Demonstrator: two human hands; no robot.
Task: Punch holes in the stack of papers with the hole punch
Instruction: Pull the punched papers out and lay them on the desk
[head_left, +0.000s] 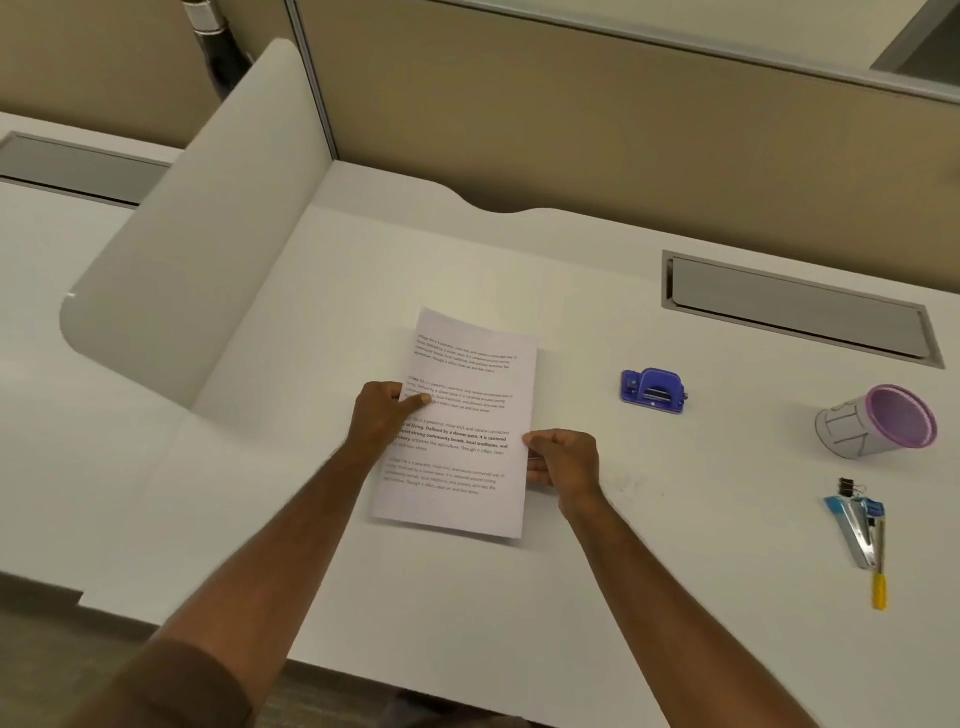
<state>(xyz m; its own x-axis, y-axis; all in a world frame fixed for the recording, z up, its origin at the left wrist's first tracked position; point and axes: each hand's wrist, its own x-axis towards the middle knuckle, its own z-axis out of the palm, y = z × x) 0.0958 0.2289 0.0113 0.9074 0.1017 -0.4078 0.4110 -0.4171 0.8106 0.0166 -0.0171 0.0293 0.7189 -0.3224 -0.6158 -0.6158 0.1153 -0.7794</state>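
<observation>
1. White office desk (467, 597) backed by a tan cubicle partition (571, 130), with a curved white divider panel (197, 249) rising at the left.
2. Grey cable-tray cover (800, 309) set flush into the desk at the right rear.
3. Stack of papers (467, 410) lying near the middle of the desk, printed text facing up, slightly rotated, far edge lifted a little.
4. Left hand (384, 413) curled over the stack's left edge, thumb pressed on top of the page, fingers tucked beneath: a closed pinch on the sheets.
5. Right hand (563, 457) curled at the right edge, thumb on top, fingers folded under, likewise gripping the sheets.
6. Blue hole punch (653, 392) standing on the desk to the right of the stack, well apart from it and from both hands, untouched.
7. Purple-rimmed cup (878, 421) tipped on its side farther right.
8. Blue stapler (857, 525) nearer the front right, a black binder clip (848, 488) just beside its far end, a yellow-handled tool (880, 587) at its near end.
</observation>
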